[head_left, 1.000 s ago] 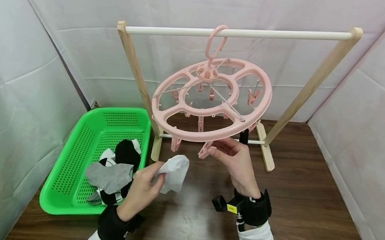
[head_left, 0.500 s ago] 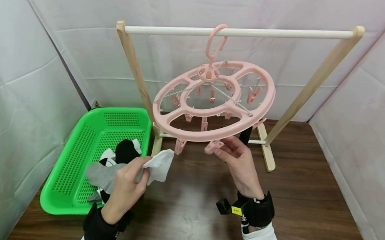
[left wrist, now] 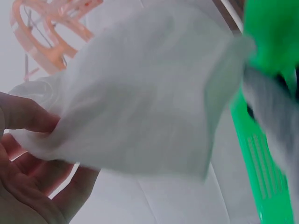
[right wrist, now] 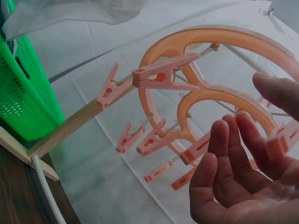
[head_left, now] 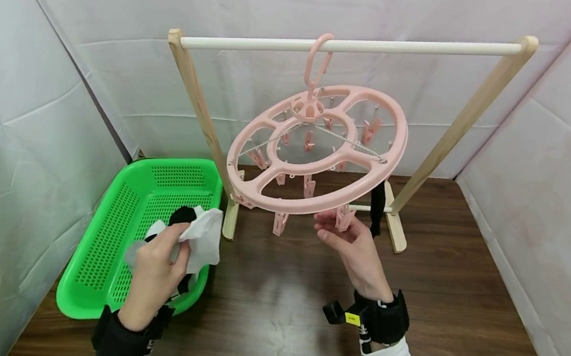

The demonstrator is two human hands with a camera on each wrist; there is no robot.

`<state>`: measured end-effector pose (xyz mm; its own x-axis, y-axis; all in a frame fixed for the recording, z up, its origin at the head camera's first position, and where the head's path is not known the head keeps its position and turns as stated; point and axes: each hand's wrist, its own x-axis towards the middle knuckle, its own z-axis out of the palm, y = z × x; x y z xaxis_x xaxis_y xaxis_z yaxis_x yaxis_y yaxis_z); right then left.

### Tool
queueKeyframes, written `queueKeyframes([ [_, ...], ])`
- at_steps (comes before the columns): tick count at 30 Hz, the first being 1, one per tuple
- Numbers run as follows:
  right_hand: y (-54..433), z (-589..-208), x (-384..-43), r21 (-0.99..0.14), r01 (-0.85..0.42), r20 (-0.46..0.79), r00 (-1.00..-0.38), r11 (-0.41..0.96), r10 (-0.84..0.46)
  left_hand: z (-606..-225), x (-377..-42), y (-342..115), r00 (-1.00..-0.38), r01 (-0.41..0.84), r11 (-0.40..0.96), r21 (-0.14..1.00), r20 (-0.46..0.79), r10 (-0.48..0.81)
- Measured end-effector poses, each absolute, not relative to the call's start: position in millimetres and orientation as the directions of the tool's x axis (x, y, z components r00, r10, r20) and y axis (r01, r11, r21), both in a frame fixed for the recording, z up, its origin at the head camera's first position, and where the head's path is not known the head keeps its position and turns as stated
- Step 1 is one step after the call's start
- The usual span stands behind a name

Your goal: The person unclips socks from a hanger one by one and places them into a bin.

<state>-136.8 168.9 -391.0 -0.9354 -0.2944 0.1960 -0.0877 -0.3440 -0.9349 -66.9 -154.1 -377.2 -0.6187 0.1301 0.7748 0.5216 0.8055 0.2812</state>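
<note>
My left hand (head_left: 157,272) pinches a white sock (head_left: 202,239) between thumb and fingers, over the right side of the green basket (head_left: 84,279). In the left wrist view the sock (left wrist: 140,102) spreads out from the fingertips. A round pink clip hanger (head_left: 308,206) hangs tilted from the rack's white bar. Under its front rim my right hand (head_left: 355,253) is raised, with a pink clothespin (head_left: 344,218) overlapping its fingers. The right wrist view shows that hand (right wrist: 252,172) with thumb and fingers apart, nothing between the tips. Just right of it hangs a narrow black piece of fabric (head_left: 377,207).
Black, white and grey socks (head_left: 184,215) lie in the basket, partly hidden by my left hand. The rack has wooden legs (head_left: 461,126) at both ends and feet on the dark wood surface (head_left: 271,325). Pale sheets (head_left: 548,186) enclose the back and sides.
My left hand has moved left with the white sock, over the basket. The hanger has turned, its front clothespins and black fabric shifting right. My right hand has let go of a clothespin.
</note>
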Motion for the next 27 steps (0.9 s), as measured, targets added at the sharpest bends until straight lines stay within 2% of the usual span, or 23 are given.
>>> queueKeyframes([
  [10, 174, -404, -131, -0.958, -0.081, 0.168, -0.936, -0.275, -0.309, -369, -65, -180, -0.620, 0.377, 0.876, 0.302, 0.784, -0.004],
  [18, 185, -421, -127, -0.987, -0.074, 0.118, -0.938, -0.145, -0.326, -368, -65, -193, -0.621, 0.307, 0.895, 0.324, 0.780, -0.070],
  [27, 210, -445, -123, -1.000, -0.018, 0.015, -0.938, 0.005, -0.347, -365, -63, -200, -0.680, 0.252, 0.890, 0.379, 0.724, -0.116],
])
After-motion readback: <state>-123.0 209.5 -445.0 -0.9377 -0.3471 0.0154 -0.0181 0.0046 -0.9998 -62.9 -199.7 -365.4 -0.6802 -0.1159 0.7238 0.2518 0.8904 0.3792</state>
